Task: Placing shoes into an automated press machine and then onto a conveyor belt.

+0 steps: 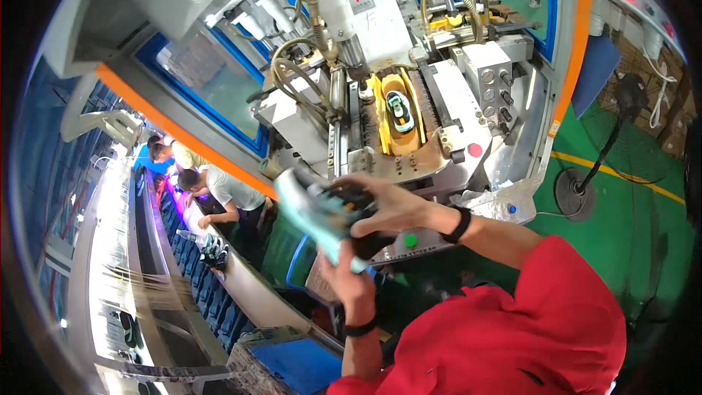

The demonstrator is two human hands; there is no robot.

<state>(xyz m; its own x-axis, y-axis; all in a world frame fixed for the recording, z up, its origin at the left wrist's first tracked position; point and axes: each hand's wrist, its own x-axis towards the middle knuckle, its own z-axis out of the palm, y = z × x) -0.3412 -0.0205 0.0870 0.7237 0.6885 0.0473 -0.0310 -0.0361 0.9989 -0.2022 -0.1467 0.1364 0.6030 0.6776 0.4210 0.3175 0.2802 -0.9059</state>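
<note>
Both my hands hold a shoe (311, 208) in front of the machine, blurred by motion. Its pale mint sole faces left, and the dark upper is toward my right palm. My left hand (346, 278) grips the lower end of the shoe. From the right side, my right hand (391, 208) closes around the upper. Beyond them, a second shoe (400, 111) in black, white and mint lies in the press bed (397, 148), between yellow side pads (381, 113). Neither hand touches that one.
Steel blocks and hoses flank the press bed, and an orange-edged frame (574, 51) surrounds it. At left runs a conveyor (241, 289) carrying shoes, with several people (227, 190) beside it. A black stand fan (578, 194) stands at right; a blue-topped box (300, 366) sits below.
</note>
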